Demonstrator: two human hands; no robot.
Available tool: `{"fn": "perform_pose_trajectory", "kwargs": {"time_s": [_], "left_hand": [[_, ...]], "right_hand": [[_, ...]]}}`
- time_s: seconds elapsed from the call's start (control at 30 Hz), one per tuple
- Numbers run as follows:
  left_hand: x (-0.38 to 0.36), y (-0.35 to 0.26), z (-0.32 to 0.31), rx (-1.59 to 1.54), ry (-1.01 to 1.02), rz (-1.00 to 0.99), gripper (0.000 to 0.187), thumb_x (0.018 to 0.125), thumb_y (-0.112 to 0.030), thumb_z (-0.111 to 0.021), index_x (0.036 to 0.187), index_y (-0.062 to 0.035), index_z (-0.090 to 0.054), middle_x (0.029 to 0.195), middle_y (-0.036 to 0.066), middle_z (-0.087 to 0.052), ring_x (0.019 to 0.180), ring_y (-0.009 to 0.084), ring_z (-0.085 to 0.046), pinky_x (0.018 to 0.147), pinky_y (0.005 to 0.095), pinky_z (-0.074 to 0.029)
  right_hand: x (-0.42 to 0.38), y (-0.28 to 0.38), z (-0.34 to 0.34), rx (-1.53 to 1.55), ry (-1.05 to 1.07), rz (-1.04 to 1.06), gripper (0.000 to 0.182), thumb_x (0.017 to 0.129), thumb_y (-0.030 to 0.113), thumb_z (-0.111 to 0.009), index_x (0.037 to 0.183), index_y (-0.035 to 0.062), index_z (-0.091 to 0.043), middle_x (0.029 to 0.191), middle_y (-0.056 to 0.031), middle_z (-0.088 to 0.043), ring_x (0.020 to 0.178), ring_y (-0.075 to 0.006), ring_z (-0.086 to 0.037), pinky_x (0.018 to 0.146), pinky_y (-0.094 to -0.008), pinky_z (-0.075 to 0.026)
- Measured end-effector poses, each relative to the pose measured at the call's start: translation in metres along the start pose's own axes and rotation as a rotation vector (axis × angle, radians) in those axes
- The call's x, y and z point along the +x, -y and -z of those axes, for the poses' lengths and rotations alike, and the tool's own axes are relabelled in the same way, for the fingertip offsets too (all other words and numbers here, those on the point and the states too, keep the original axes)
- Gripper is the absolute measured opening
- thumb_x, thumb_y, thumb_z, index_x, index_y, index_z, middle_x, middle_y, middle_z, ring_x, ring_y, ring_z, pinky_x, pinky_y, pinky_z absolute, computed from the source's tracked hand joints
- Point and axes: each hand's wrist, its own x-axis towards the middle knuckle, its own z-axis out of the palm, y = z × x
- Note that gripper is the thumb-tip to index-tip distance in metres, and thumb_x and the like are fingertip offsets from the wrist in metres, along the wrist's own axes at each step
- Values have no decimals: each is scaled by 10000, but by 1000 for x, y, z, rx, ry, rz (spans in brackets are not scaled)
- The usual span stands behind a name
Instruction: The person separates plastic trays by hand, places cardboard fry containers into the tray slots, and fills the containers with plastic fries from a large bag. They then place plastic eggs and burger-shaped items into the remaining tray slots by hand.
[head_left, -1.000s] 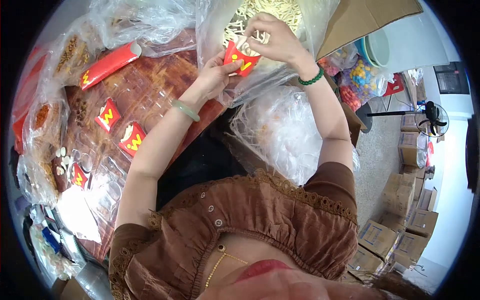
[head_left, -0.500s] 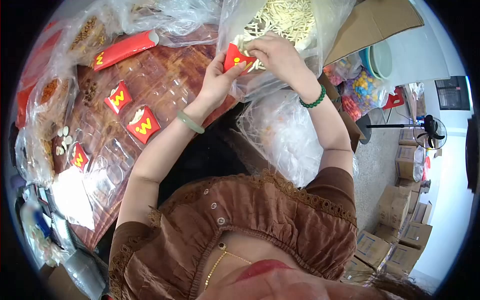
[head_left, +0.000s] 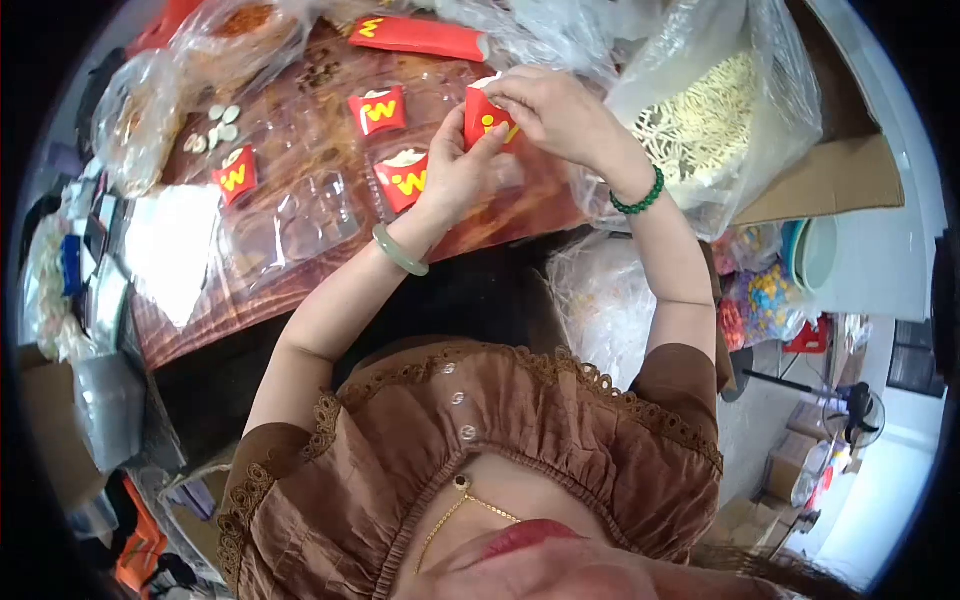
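Observation:
My left hand (head_left: 458, 172) is wrapped round a small red fries carton (head_left: 487, 124) with a yellow mark, held upright above the table. Pale pieces show at its top. My right hand (head_left: 550, 112) is closed at the carton's opening, its fingertips bent over the rim. What those fingertips pinch, if anything, is hidden. Left of my hands, two filled fries cartons, an upper carton (head_left: 378, 110) and a lower carton (head_left: 401, 180), sit in a clear plastic tray (head_left: 300, 215). To the right, a clear bag (head_left: 790, 95) holds many pale miniature fries (head_left: 705, 125).
A smaller red carton (head_left: 234, 176) lies further left, near several white oval pieces (head_left: 222, 125). A long red stack of cartons (head_left: 420, 37) lies at the back. Plastic bags line the far edge. A cardboard flap (head_left: 820, 180) juts out at right.
Both hands have moved left with the carton, away from the bag of fries and over the table. My right hand stays at the carton's top. The whole view has turned.

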Motion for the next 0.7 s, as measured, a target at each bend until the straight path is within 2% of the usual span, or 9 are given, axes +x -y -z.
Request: {"fn": "perform_pose_trajectory", "kwargs": {"time_s": [0.13, 0.33, 0.37, 0.43, 0.47, 0.5, 0.57, 0.63, 0.7], "left_hand": [[-12, -20, 39, 61, -139, -175, 357, 899, -62, -595, 1225, 2, -466, 1075, 59, -593, 953, 96, -578, 803, 226, -492], [-43, -53, 99, 120, -351, -298, 437, 875, -77, -620, 1254, 29, -431, 1101, 91, -586, 986, 121, -574, 860, 261, -480], [-52, -59, 111, 123, -389, -312, 437, 875, -77, -620, 1254, 29, -431, 1101, 91, -586, 986, 121, -574, 860, 261, -480], [-73, -77, 133, 418, -490, -358, 625, 837, -119, -677, 1332, 41, -330, 1142, 135, -572, 988, 158, -587, 873, 273, -482], [-89, -90, 144, 624, -479, -392, 877, 760, -202, -768, 1389, 46, -210, 1262, 217, -481, 1117, 256, -539, 931, 353, -462], [-107, -104, 151, 922, -540, -418, 951, 724, -232, -794, 1396, 47, -182, 1308, 243, -418, 1191, 309, -468, 972, 396, -423], [-136, -117, 185, 1319, -541, -508, 1107, 629, -318, -846, 1409, 47, -150, 1405, 293, -255, 1348, 413, -233, 1079, 490, -276], [-158, -122, 203, 1667, -541, -549, 1141, 610, -334, -850, 1414, 49, -135, 1419, 297, -231, 1353, 427, -213, 1092, 506, -242], [-167, -122, 214, 1678, -499, -510, 1154, 599, -347, -851, 1414, 55, -139, 1434, 296, -203, 1353, 447, -197, 1091, 518, -239]], "right_hand": [[51, 21, -20, 200, 254, 48, 231, 824, 103, -578, 1035, 18, -620, 852, -129, -617, 785, -287, -615, 696, -332, -497], [117, 62, -78, 525, 478, -105, 184, 895, 151, -575, 992, 6, -634, 755, -84, -635, 691, -136, -607, 648, -277, -480], [125, 66, -93, 512, 402, 54, 188, 899, 165, -583, 984, 5, -630, 746, -46, -627, 682, -103, -579, 651, -256, -467], [145, 78, -121, 615, 462, 50, 196, 900, 174, -586, 988, 4, -628, 761, -29, -624, 701, -86, -564, 657, -250, -461], [152, 85, -132, 703, 503, 18, 204, 901, 183, -590, 992, 4, -626, 775, -12, -621, 720, -69, -548, 663, -245, -454], [161, 103, -132, 689, 624, -112, 218, 902, 198, -597, 993, 1, -623, 814, 6, -609, 775, -53, -523, 680, -238, -445], [168, 109, -178, 810, 527, 30, 221, 901, 202, -599, 997, 5, -625, 821, 1, -612, 775, -60, -526, 678, -246, -448], [174, 127, -203, 700, 541, 104, 225, 896, 197, -598, 999, -1, -628, 811, -34, -645, 754, -75, -552, 688, -249, -463], [175, 146, -216, 690, 598, 86, 239, 884, 195, -602, 1007, -8, -629, 859, -106, -676, 788, -131, -619, 708, -281, -485]]}}
